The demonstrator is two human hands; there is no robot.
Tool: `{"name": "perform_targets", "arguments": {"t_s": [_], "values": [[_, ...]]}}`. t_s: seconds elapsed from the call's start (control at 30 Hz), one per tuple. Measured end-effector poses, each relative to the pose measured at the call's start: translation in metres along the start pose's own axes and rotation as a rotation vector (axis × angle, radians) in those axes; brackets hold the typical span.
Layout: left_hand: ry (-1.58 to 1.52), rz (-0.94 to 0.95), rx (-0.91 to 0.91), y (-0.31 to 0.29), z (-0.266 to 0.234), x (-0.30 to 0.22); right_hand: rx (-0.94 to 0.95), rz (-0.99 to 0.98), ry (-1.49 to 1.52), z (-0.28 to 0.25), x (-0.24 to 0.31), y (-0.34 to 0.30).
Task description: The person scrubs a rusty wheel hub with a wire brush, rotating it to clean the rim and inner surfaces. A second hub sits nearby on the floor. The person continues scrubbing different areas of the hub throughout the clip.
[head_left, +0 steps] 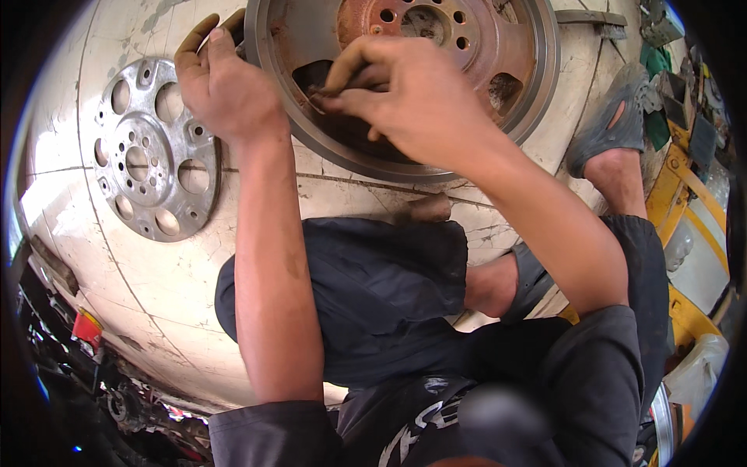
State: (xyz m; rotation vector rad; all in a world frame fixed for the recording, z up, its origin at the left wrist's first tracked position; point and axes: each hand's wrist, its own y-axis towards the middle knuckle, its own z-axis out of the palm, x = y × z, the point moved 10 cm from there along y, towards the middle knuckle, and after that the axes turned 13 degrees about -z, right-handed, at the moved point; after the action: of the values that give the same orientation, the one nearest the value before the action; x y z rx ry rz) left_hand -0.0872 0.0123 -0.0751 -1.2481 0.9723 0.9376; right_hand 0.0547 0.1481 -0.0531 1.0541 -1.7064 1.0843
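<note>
Dark cloth shirt (591, 373) nearest; rust-browned, dished metal flywheel (362, 23) on tiled floor (156, 288); right hand (424, 89) over it, fingers pinched, left hand (237, 97) beside rim, fingers curled; contents of either cannot be told

The top edge crops the wheel (481, 57) — what the right fingers (360, 54) hold is unclear.

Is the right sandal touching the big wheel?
Apart. The head view shows it plainly: a strip of pale floor lies between the right sandal and the big wheel.
</note>
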Motion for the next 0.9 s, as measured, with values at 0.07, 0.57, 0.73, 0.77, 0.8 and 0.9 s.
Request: {"name": "perform_targets", "arguments": {"t_s": [0.07,0.57,0.73,0.77,0.8,0.9], "values": [[-0.047,-0.042,0.010,0.001,0.000,-0.002,-0.110,-0.026,0.039,-0.030,-0.002,-0.008],[0.203,-0.071,0.050,0.002,0.005,-0.011,-0.456,0.130,0.440,-0.043,-0.022,-0.092],[0.192,-0.048,0.057,0.005,0.005,-0.008,-0.324,-0.204,-0.121,-0.047,0.010,-0.075],[0.169,-0.059,0.057,0.006,0.004,-0.007,-0.317,-0.198,-0.113,-0.043,0.012,-0.073],[0.145,-0.070,0.056,0.007,0.004,-0.007,-0.309,-0.192,-0.106,-0.037,0.015,-0.071],[0.017,-0.111,0.054,0.007,0.005,-0.004,-0.293,-0.213,-0.136,-0.017,0.026,-0.070]]}}
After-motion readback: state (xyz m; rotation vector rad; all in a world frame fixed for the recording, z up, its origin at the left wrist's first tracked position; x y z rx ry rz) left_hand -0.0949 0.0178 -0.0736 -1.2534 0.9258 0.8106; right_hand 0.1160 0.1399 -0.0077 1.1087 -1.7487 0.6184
